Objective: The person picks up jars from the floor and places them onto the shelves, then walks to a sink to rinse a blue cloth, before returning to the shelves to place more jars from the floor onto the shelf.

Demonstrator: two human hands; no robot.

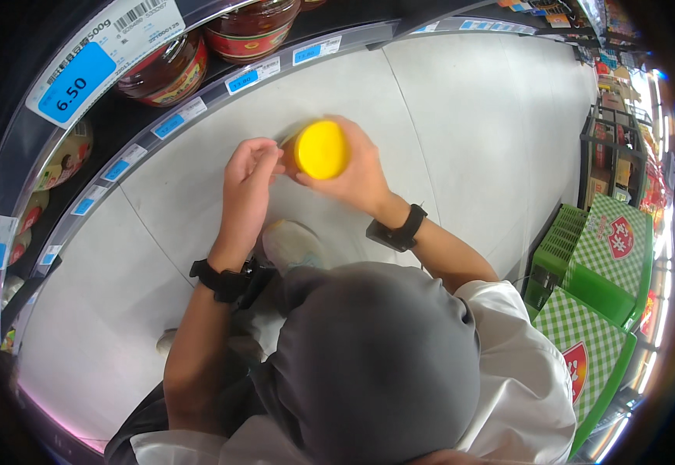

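A jar with a bright yellow lid point(322, 150) is held in my right hand point(356, 165), whose fingers curl round its side. The lid faces the camera, and the jar's brownish body shows only in part at its left. My left hand point(253, 168) is raised just left of the jar, fingers bent and near its side; whether the fingertips touch it cannot be told. Dark straps are on both wrists. Both hands are over the pale tiled floor, above a light shoe point(294, 244).
A curved store shelf with price tags point(254, 75) runs along the upper left, holding red-labelled glass jars point(250, 35) and other jars lower down. Green bins with checkered panels point(610, 261) stand at the right, with stocked racks point(610, 145) beyond.
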